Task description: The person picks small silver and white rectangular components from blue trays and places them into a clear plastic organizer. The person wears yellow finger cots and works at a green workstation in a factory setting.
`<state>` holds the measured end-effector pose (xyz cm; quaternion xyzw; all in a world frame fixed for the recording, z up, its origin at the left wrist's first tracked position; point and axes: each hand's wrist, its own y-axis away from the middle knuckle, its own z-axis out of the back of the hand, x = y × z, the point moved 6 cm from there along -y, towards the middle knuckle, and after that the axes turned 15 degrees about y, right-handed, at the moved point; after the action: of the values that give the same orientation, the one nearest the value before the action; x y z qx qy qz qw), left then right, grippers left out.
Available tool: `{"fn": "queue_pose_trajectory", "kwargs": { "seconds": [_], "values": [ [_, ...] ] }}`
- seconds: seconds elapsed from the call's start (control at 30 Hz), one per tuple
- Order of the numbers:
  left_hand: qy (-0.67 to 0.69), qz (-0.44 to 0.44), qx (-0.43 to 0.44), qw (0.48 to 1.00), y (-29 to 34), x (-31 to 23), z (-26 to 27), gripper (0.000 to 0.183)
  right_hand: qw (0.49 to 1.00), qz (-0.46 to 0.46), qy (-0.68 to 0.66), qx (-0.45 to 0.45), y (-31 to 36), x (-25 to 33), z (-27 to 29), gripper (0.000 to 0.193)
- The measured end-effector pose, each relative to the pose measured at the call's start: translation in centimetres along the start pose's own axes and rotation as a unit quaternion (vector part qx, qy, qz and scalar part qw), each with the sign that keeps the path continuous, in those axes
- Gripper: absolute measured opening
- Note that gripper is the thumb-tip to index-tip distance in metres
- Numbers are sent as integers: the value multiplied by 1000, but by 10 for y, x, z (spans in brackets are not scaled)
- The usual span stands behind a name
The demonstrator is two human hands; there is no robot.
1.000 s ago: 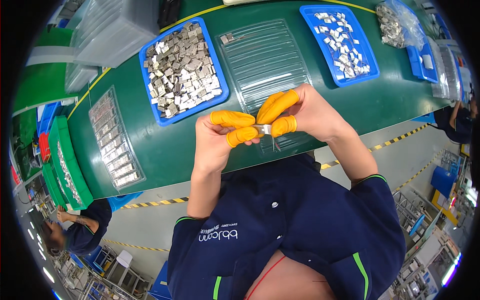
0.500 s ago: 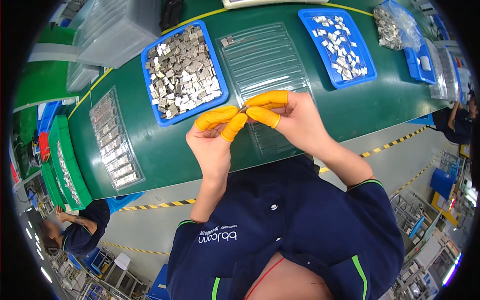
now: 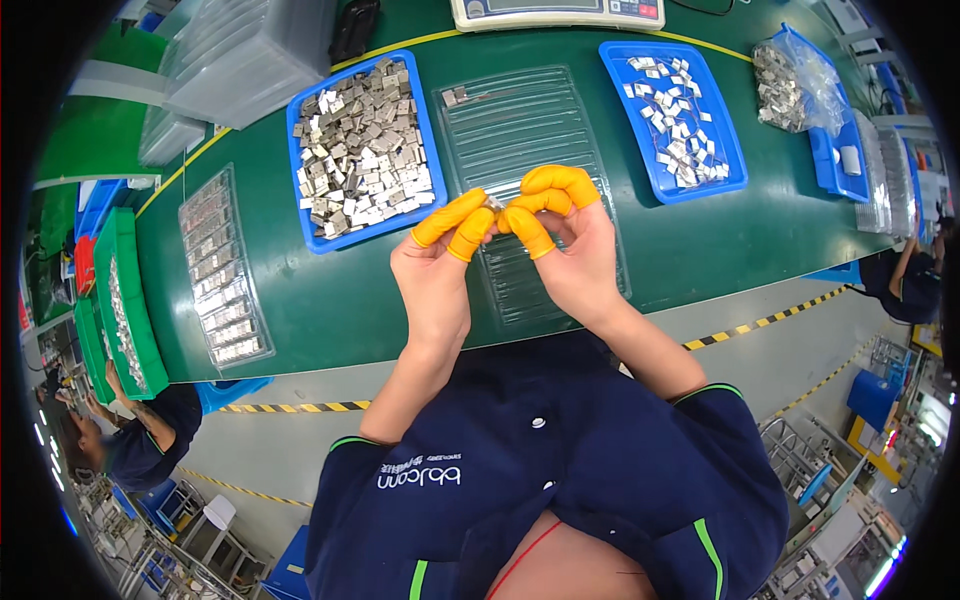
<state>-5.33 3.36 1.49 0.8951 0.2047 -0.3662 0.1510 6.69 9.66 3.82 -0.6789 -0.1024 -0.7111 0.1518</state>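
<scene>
My left hand [image 3: 437, 262] and my right hand [image 3: 568, 235], both wearing yellow finger cots, meet above the near part of a clear ribbed plastic tray [image 3: 535, 130]. Between the left thumb and forefinger is pinched a small metal piece [image 3: 492, 203], mostly covered by the fingertips. The right thumb and fingers close on the same spot, and what they grip there is too small to make out. One small metal part [image 3: 455, 96] lies in the tray's far left corner. Just left of my hands stands a blue bin [image 3: 437, 150] heaped with small silver metal parts [image 3: 365, 145].
At right is a blue bin [image 3: 738, 165] of white connectors with wires. A filled clear tray [image 3: 225, 270] and green bins [image 3: 150, 340] lie left. Stacked clear trays [image 3: 245, 60], a scale [image 3: 560, 12] and a bag of metal parts [image 3: 780, 85] stand farther back. Co-workers are at both sides.
The view has shifted a little, showing more of the scale. My right forefinger has lifted and curled, and both hands have drawn closer together around the small piece.
</scene>
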Motion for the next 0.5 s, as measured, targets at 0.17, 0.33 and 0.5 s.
{"fn": "queue_pose_trajectory", "kwargs": {
  "seconds": [0.17,0.33,0.5],
  "values": [
    [26,6,-50,998,2,7,3,28,993,-73,-34,83,1,-12,3,22],
    [12,-19,-46,999,-1,-2,1,23,994,-95,-26,41,-7,-11,23,19],
    [-63,-65,-20,996,3,-2,-3,25,972,92,200,81,-21,18,17,18]
  ]
}}
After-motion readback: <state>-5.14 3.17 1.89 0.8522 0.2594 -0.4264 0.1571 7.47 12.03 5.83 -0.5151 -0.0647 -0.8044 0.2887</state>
